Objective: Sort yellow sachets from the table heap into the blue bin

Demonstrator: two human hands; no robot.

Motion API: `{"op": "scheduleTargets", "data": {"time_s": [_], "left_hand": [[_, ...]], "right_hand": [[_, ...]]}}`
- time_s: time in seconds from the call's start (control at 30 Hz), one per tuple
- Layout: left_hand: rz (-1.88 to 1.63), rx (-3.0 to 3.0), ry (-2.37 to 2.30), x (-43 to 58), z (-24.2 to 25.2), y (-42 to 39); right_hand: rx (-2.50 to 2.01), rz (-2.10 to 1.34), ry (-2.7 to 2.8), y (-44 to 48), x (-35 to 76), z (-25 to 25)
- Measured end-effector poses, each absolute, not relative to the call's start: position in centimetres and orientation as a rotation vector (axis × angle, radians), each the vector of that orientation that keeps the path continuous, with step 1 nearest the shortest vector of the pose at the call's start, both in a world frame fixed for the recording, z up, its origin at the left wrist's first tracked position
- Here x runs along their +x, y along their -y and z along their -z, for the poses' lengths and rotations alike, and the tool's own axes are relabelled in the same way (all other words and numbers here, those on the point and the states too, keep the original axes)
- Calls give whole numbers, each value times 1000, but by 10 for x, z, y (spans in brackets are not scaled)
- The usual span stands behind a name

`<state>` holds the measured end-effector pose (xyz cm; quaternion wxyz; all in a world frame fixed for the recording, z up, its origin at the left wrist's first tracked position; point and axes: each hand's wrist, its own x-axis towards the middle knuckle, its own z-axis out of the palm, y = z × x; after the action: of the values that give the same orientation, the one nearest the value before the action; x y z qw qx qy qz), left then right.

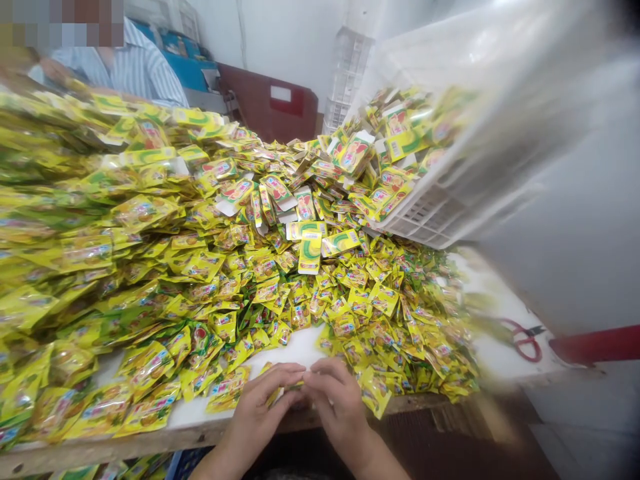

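My left hand (260,403) and my right hand (336,395) meet at the near edge of the white table (293,350). Their fingertips are pinched together on a small yellow sachet (276,395), mostly hidden between the fingers. A huge heap of yellow and green sachets (210,267) covers the table just beyond my hands. Flat yellow cartons (310,252) lie mixed in toward the middle of the heap.
A white plastic crate (450,200) leans tilted at the right, spilling cartons onto the pile. Red-handled scissors (523,337) lie at the table's right end. A person in a striped shirt (140,67) sits across at the far left. A red bar (595,343) sticks out at right.
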<state>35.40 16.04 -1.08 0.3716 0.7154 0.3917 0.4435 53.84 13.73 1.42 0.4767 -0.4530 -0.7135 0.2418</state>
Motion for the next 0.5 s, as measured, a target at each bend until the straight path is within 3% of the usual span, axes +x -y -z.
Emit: {"op": "scheduleTargets", "data": {"time_s": [0.13, 0.3, 0.43, 0.5], "left_hand": [[-1202, 1853, -976, 364, 19, -159], [-1122, 1448, -1213, 346, -8, -170], [-713, 1256, -1222, 278, -31, -151], [-728, 1227, -1316, 242, -32, -125]], "right_hand": [[-1179, -518, 1843, -142, 563, -15], [-1723, -123, 1526, -183, 589, -17], [-1560, -680, 1574, -201, 551, -5], [-1409, -941, 1498, -203, 533, -3]]}}
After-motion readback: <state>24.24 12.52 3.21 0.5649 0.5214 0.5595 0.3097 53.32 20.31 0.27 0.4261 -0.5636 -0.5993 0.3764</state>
